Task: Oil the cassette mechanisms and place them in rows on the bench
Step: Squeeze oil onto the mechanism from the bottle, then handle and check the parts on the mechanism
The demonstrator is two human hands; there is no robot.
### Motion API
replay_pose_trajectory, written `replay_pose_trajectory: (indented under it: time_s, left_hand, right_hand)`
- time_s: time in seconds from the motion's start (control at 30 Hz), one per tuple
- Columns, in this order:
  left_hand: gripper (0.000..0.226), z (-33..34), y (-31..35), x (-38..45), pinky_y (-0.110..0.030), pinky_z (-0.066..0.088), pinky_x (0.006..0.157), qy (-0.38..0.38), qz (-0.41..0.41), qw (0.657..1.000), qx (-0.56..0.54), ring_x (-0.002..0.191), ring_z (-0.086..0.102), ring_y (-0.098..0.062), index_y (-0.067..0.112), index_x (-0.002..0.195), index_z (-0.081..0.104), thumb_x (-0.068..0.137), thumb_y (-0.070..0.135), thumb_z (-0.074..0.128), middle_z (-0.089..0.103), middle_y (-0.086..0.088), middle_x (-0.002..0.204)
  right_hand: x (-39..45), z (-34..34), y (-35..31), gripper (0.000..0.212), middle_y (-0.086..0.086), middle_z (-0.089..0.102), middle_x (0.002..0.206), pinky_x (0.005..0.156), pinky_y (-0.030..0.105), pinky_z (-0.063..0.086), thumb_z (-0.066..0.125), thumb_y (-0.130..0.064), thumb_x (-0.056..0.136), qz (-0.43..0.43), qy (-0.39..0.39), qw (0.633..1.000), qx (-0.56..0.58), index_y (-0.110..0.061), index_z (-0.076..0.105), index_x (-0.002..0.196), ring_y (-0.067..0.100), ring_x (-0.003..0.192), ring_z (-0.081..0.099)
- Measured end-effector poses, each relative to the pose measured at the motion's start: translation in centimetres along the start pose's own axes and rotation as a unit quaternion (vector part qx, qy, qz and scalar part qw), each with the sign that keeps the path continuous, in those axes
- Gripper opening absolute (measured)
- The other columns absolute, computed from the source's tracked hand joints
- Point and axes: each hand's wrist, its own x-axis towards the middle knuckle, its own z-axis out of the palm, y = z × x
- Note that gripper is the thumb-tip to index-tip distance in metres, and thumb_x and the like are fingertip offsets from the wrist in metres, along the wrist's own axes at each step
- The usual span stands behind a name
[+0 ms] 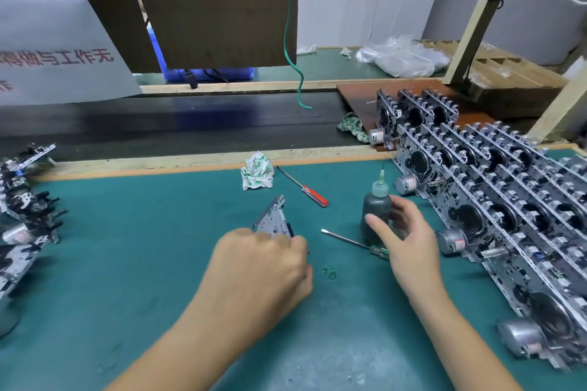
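The left hand (263,260) gripped a tilted silver metal cassette mechanism (273,218); the right hand (403,232) curled around the dark upright oil bottle (376,208). Oiling probably needed the nozzle steadied over the mechanism's pivots.

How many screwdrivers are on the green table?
2. The red-handled screwdriver lies near the crumpled rag. The green-handled screwdriver lies beside the oil bottle, its handle partly under the right hand. Others could be hidden.
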Motion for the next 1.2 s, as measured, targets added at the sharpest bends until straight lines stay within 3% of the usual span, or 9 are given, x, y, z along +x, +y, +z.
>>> replay_pose_trajectory:
  time_s: [0.2, 0.3, 0.43, 0.63, 0.87, 0.97, 1.07, 1.13, 1.2]
  left_hand:
    - [0.035, 0.0, -2.1, 0.3, -0.019, 0.023, 0.045, 0.084, -0.195, 0.969, -0.125, 0.029, 0.037, -0.025, 0.015, 0.042, 0.041, 0.065, 0.032, 0.062, 0.038, -0.004, 0.032]
    - [0.051, 0.2, -4.1, 0.5, -0.024, 0.031, 0.047, 0.074, -0.299, 0.919, -0.247, 0.043, 0.041, -0.033, 0.015, 0.042, 0.039, 0.075, 0.044, 0.064, 0.039, -0.006, 0.034]
    - [0.055, 1.2, -5.0, 0.3, -0.026, 0.032, 0.046, 0.08, -0.362, 0.855, -0.363, 0.036, 0.045, -0.019, 0.011, 0.041, 0.043, 0.075, 0.049, 0.064, 0.048, -0.008, 0.033]
    - [0.057, 2.4, -6.2, 0.0, -0.024, 0.035, 0.046, 0.058, -0.404, 0.779, -0.477, 0.03, 0.041, -0.014, 0.015, 0.037, 0.044, 0.078, 0.046, 0.069, 0.044, -0.006, 0.031]
    - [0.048, 1.0, -6.4, -2.3, -0.017, 0.032, 0.039, -0.179, -0.348, 0.685, -0.615, 0.03, 0.039, -0.017, 0.019, 0.055, 0.07, 0.058, 0.065, 0.059, 0.036, -0.004, 0.034]
    - [0.051, 0.9, -5.8, -3.1, -0.015, 0.034, 0.041, -0.201, -0.319, 0.738, -0.559, 0.032, 0.042, -0.014, 0.018, 0.05, 0.067, 0.061, 0.066, 0.06, 0.047, -0.005, 0.035]
    - [0.042, 1.5, -5.6, -3.1, -0.009, 0.037, 0.051, 0.047, -0.245, 0.89, -0.383, 0.047, 0.049, -0.003, 0.027, 0.056, 0.063, 0.068, 0.067, 0.066, 0.062, 0.01, 0.055]
    - [0.022, 1.6, -5.1, -2.5, -0.005, 0.039, 0.07, 0.12, -0.142, 0.912, -0.366, 0.077, 0.056, 0.005, 0.041, 0.072, 0.063, 0.07, 0.063, 0.06, 0.064, 0.021, 0.081]
    - [0.029, 2.3, -4.5, -1.5, -0.014, 0.037, 0.092, 0.063, -0.057, 0.918, -0.388, 0.106, 0.049, 0.007, 0.046, 0.099, 0.061, 0.075, 0.062, 0.054, 0.059, 0.026, 0.106]
  right_hand:
    - [0.9, -0.3, 0.7, 0.035, -0.007, 0.058, 0.106, 0.093, 0.027, 0.041, 0.07, -0.013, 0.084, 0.038, 0.0, 0.994, -0.098, -0.019, 0.049, 0.112, 0.018, 0.108, 0.058]
    - [-0.3, -0.3, -1.1, 0.039, -0.002, 0.048, 0.102, 0.085, 0.032, 0.041, 0.072, -0.023, 0.08, -0.159, 0.13, 0.963, -0.175, -0.011, 0.051, 0.111, 0.024, 0.095, 0.052]
    - [-4.5, 2.5, -3.0, 0.044, -0.004, 0.057, 0.086, 0.069, 0.029, 0.044, 0.057, -0.056, 0.081, -0.34, -0.119, 0.903, -0.236, -0.02, 0.052, 0.106, 0.016, 0.076, 0.055]
    - [-4.4, 4.5, -4.2, 0.042, -0.004, 0.063, 0.075, 0.062, 0.027, 0.045, 0.051, -0.051, 0.084, -0.296, -0.222, 0.886, -0.281, -0.012, 0.064, 0.093, 0.017, 0.069, 0.058]
    - [-1.6, 1.1, -3.8, 0.031, -0.016, 0.063, 0.089, 0.08, 0.019, 0.043, 0.059, -0.057, 0.079, -0.115, -0.348, 0.917, -0.159, -0.031, 0.061, 0.095, -0.001, 0.087, 0.056]
    - [-1.4, 0.3, -3.7, 0.021, -0.018, 0.066, 0.102, 0.085, 0.016, 0.044, 0.066, -0.053, 0.078, -0.075, -0.365, 0.921, -0.114, -0.048, 0.061, 0.098, 0.0, 0.097, 0.059]
    - [-1.7, 0.4, -3.2, 0.038, -0.019, 0.062, 0.108, 0.089, 0.015, 0.041, 0.072, -0.051, 0.069, -0.056, -0.358, 0.927, -0.094, -0.048, 0.06, 0.105, 0.003, 0.107, 0.055]
    - [-1.7, 0.8, -2.9, 0.039, -0.018, 0.062, 0.104, 0.09, 0.019, 0.042, 0.079, -0.04, 0.067, -0.042, -0.341, 0.936, -0.07, -0.041, 0.062, 0.102, 0.005, 0.104, 0.057]
    - [-1.6, 1.1, -2.7, 0.036, -0.016, 0.063, 0.098, 0.089, 0.024, 0.043, 0.083, -0.023, 0.068, -0.027, -0.331, 0.942, -0.049, -0.034, 0.063, 0.094, 0.005, 0.096, 0.058]
